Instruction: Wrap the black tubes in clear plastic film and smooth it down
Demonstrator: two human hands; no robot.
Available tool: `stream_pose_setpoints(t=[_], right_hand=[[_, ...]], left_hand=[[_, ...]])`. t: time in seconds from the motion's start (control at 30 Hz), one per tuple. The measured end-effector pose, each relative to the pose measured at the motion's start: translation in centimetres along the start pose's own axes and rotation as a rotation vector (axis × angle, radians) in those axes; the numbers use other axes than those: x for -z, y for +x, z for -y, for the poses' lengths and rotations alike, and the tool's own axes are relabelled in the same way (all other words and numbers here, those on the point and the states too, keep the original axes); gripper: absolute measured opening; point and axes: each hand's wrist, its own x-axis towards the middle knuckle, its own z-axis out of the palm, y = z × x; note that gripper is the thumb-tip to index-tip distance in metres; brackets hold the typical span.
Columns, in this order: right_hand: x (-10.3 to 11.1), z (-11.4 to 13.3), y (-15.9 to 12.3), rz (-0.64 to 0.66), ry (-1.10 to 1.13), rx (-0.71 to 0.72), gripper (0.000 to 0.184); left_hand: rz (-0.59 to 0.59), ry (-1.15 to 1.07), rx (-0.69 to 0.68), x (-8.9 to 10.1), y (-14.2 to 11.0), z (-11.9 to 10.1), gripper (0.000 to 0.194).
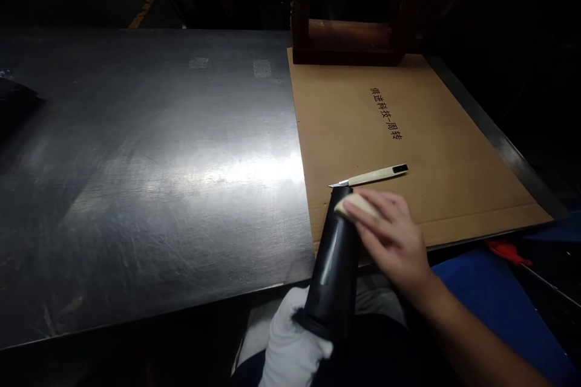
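Observation:
A black, tapered plastic tube [333,266] slants up from the front edge of the table, its far end over the cardboard. My left hand [293,338], in a white glove, is closed around its near end. My bare right hand [393,233] pinches a pale cream pad [358,205] and presses it on the tube's upper part; the hand is slightly blurred. Just beyond the tube's far end lies a craft knife [370,177] with a pale handle, a dark end cap and its blade pointing left.
The metal tabletop [158,193] spreads to the left, with a dark object [16,103] at its far left. Under the knife is a cardboard sheet [431,151] with printed characters. A reddish-brown frame [349,54] stands at its back. Blue material [494,308] and a red item [506,251] are at lower right.

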Motion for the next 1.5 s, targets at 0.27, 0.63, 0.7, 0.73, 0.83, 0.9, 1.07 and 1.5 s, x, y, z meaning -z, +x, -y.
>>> stream_pose_setpoints(t=[0.27, 0.63, 0.7, 0.73, 0.83, 0.9, 1.07, 1.5], right_hand=[[-0.3, 0.0, -0.2, 0.012, 0.034, -0.008, 0.040], [-0.6, 0.1, 0.1, -0.039, 0.038, -0.028, 0.039], [-0.6, 0.0, 0.2, -0.086, 0.026, -0.046, 0.038], [-0.6, 0.0, 0.1, -0.085, 0.029, -0.054, 0.038], [-0.4, 0.3, -0.6, -0.016, 0.064, -0.052, 0.040], [-0.4, 0.1, -0.7, -0.012, 0.067, -0.046, 0.039], [-0.5, -0.1, -0.1, -0.103, 0.039, -0.071, 0.036], [0.7, 0.6, -2.8, -0.016, 0.385, -0.305, 0.031]], left_hand=[[-0.085, 0.070, -0.221, -6.9, 6.0, -0.4, 0.033], [-0.085, 0.150, -0.298, -5.8, 6.4, -0.2, 0.021], [-0.093, 0.152, -0.292, -5.3, 6.2, -1.0, 0.018], [-0.096, 0.155, -0.285, -5.2, 5.9, -1.3, 0.017], [-0.115, 0.168, -0.236, -4.6, 4.3, -1.4, 0.024], [-0.129, 0.177, -0.183, -3.9, 2.7, -0.9, 0.025], [-0.113, 0.182, -0.103, -2.3, 0.0, -0.4, 0.014], [-0.023, 0.107, -0.288, 0.0, -0.8, -1.2, 0.030]])
